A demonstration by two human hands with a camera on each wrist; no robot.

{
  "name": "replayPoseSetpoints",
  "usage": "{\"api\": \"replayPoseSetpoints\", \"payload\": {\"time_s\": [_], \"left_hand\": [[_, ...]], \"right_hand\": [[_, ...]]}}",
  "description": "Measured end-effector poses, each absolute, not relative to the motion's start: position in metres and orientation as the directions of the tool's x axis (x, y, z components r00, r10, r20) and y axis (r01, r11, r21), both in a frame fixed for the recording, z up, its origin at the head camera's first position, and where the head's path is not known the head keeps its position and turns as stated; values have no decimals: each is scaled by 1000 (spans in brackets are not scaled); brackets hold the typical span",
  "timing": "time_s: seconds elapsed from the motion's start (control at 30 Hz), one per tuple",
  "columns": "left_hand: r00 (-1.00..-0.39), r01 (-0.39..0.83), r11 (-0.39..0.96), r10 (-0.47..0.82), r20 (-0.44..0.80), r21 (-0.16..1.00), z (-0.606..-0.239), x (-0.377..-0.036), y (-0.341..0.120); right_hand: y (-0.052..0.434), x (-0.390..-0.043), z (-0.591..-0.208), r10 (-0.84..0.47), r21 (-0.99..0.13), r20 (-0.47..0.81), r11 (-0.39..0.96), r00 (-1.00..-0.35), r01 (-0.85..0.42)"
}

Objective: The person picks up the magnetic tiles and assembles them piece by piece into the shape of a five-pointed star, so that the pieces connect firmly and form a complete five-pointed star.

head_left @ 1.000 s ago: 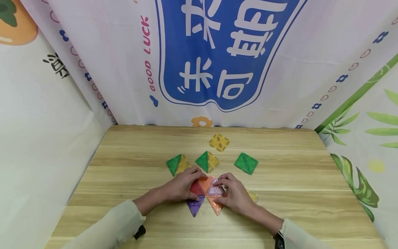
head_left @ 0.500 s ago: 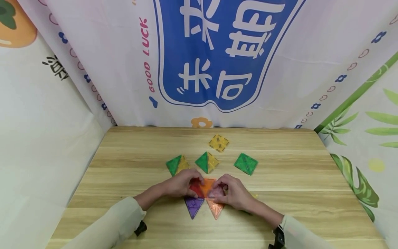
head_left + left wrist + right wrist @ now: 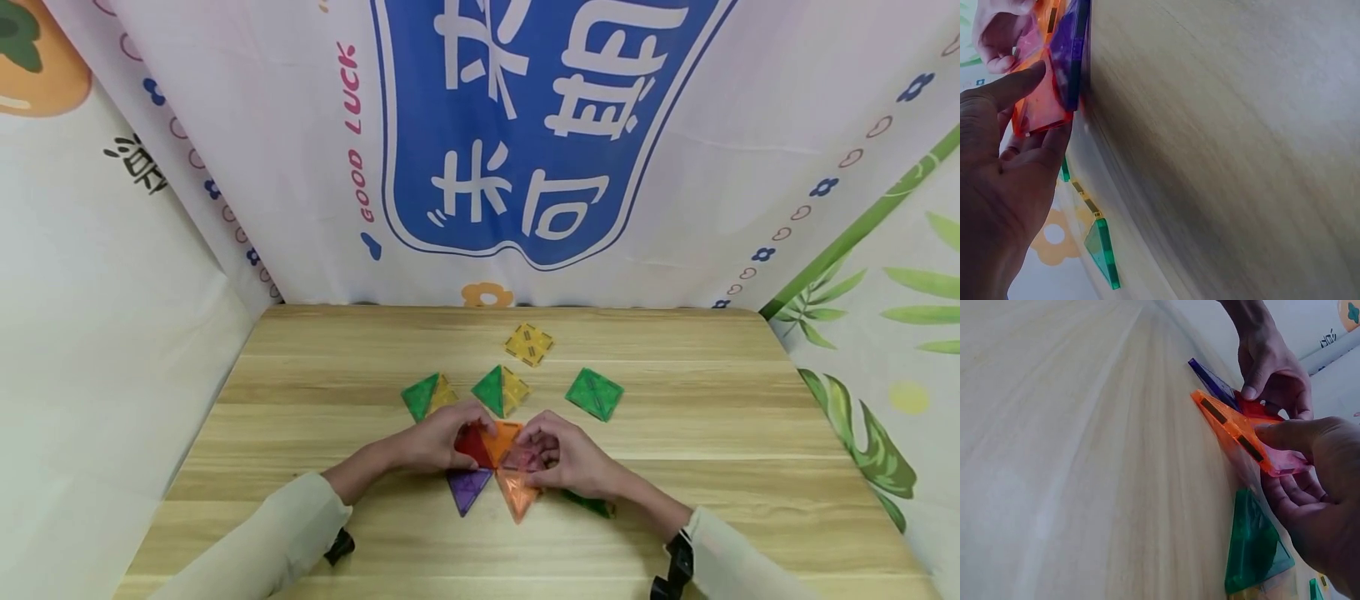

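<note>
Triangular magnetic tiles form a joined fan between the two hands. My left hand [image 3: 435,437] pinches the red tile [image 3: 471,443] between thumb and fingers, and my right hand [image 3: 579,457] pinches the pink tile [image 3: 520,458]. An orange tile [image 3: 501,442] bridges red and pink at the far side. On the near side, a purple tile [image 3: 469,490] adjoins the red one, and a second orange tile [image 3: 517,496] adjoins the pink. In the right wrist view, this near orange tile [image 3: 1229,428] is tilted up from the wooden table, its tip toward the purple tile [image 3: 1213,381].
Behind the hands lie two green-and-yellow tile pairs [image 3: 420,396] [image 3: 489,390], a yellow square [image 3: 528,344] and a green square [image 3: 594,394]. A green tile [image 3: 588,502] lies beneath the right wrist, partly hidden. Printed cloth [image 3: 315,167] closes off the wooden table's [image 3: 360,333] back.
Both hands keep their grip on the joined tiles, which shift slightly toward me, then back away. The red and pink tiles now look steeper. More of the green tile under the right wrist shows.
</note>
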State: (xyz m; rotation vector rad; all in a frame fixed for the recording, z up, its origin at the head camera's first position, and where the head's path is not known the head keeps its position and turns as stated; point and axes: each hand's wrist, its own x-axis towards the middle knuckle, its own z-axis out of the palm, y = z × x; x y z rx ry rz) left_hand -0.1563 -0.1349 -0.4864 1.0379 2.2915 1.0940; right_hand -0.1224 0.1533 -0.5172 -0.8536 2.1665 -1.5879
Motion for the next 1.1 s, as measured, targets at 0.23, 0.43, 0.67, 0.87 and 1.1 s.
{"api": "replayPoseSetpoints", "payload": {"time_s": [0.23, 0.43, 0.67, 0.87, 1.1], "left_hand": [[-637, 401, 377, 770, -42, 835, -486, -158, -138], [-614, 238, 277, 785, -77, 931, -486, -160, -142], [-588, 103, 145, 807, -57, 984, -484, -161, -141], [-628, 78, 155, 775, -72, 985, -485, -160, -137], [-667, 55, 181, 739, -99, 982, -486, -160, -135]], "right_hand": [[156, -126, -519, -668, -980, 81, 83, -740, -183], [156, -127, -520, -668, -996, 54, 13, -742, -84], [157, -128, -522, -652, -996, 73, -80, -755, -28], [159, -132, -528, -669, -992, 79, -125, -739, 7], [161, -134, -532, -691, -979, 92, -196, -717, 63]]}}
